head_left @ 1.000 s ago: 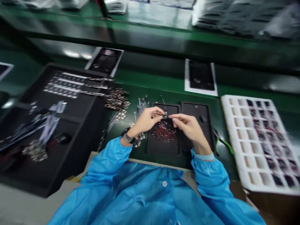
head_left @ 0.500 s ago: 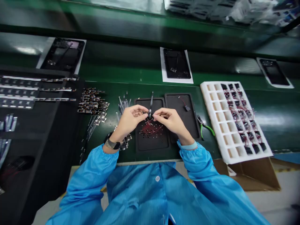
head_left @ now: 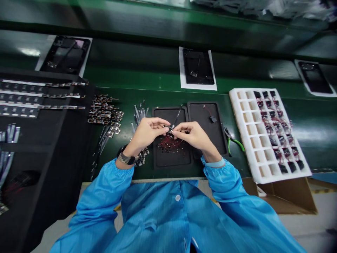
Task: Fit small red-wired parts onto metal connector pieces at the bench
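Over the left black tray (head_left: 172,163), my two hands meet at a small circuit board (head_left: 170,129) with a flat ribbon cable (head_left: 177,116) sticking up from it. My left hand (head_left: 150,133) pinches the board between thumb and fingers. The fingertips of my right hand (head_left: 191,135) are closed in a pinch at the board's right edge; whatever they hold is too small to make out. Below the fingertips, a heap of thin red wires with small parts (head_left: 170,143) lies in the tray.
The right tray (head_left: 204,128) holds a black part with red wires (head_left: 213,119). Green-handled pliers (head_left: 234,141) lie beside a white foam tray (head_left: 256,154) of wired black parts. Circuit boards (head_left: 104,110) are piled at left. Device frames (head_left: 199,66) sit on paper behind.
The board and its ribbon cable have tilted to the right, and my right fingertips are now against the board's edge. The whole view has shifted slightly.
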A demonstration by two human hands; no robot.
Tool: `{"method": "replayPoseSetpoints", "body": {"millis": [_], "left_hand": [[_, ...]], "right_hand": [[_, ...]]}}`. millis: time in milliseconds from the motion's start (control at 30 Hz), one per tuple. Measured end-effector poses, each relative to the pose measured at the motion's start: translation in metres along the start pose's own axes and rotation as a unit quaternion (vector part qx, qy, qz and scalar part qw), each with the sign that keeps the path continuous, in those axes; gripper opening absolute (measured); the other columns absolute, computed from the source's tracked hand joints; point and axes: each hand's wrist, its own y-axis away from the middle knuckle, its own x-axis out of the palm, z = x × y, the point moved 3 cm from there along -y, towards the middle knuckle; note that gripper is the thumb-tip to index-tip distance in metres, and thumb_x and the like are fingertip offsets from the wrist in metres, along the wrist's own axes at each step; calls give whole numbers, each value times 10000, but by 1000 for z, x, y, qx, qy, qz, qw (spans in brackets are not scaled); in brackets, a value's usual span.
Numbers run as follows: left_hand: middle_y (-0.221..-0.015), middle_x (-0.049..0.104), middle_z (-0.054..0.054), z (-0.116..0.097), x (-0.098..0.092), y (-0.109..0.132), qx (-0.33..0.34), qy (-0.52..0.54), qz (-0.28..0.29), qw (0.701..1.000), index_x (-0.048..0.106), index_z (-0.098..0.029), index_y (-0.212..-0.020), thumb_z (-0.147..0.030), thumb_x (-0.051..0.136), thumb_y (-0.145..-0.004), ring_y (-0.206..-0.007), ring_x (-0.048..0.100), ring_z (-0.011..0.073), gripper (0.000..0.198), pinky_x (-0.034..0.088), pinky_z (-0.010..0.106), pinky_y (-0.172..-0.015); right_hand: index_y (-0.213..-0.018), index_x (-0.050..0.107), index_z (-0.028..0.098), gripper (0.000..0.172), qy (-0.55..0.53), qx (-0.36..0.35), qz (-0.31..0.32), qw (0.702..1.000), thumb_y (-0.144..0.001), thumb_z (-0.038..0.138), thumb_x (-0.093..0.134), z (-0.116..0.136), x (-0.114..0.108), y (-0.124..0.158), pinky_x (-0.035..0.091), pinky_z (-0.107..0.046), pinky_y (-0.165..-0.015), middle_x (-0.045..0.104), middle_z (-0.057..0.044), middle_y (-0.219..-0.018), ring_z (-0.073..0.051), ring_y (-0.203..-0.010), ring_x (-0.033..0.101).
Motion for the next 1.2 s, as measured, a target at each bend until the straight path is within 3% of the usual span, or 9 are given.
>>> {"method": "replayPoseSetpoints", "body": {"millis": [267, 467, 633, 967, 1200], "left_hand": [[-719, 736, 56, 1, -1, 0, -13, -12, -12, 1000, 788, -134, -946, -246, 866, -705, -652, 690, 166, 277, 464, 245, -545], [-682, 731, 55, 2, 0, 1, -28, 13, -10, 999, 786, -126, -892, -251, 897, -673, -628, 676, 159, 275, 463, 231, -529], [-644, 714, 41, 7, -2, 0, -44, 39, -3, 998, 829, -139, -853, -288, 924, -651, -535, 572, 108, 268, 433, 228, -515], [-668, 738, 66, 10, 1, 2, -43, 5, -42, 998, 835, -149, -770, -334, 958, -602, -541, 563, 116, 278, 415, 231, -498], [-630, 711, 59, 11, -1, -1, -64, 67, -2, 996, 821, -132, -774, -312, 936, -634, -501, 559, 113, 255, 442, 247, -503]], "right_hand": [[-863, 790, 135, 283, -13, 8, -1, 1000, -875, 416, 762, -1, 6, 0, 442, -259, -568, 741, -53, -714, -136, -603, 611], [-847, 776, 133, 262, -21, 14, -13, 1000, -859, 394, 774, -2, 5, 1, 458, -256, -589, 738, -49, -718, -135, -617, 625], [-849, 764, 126, 233, -25, 26, -9, 999, -864, 358, 748, -2, 8, 3, 455, -241, -572, 744, -53, -707, -134, -612, 635], [-807, 750, 131, 193, -50, 45, -6, 998, -835, 322, 766, -6, 12, 3, 483, -232, -578, 741, -45, -687, -132, -608, 661], [-867, 784, 136, 247, -61, 33, -19, 997, -844, 382, 793, 0, 11, 5, 517, -262, -633, 755, -51, -714, -150, -647, 682]]}}
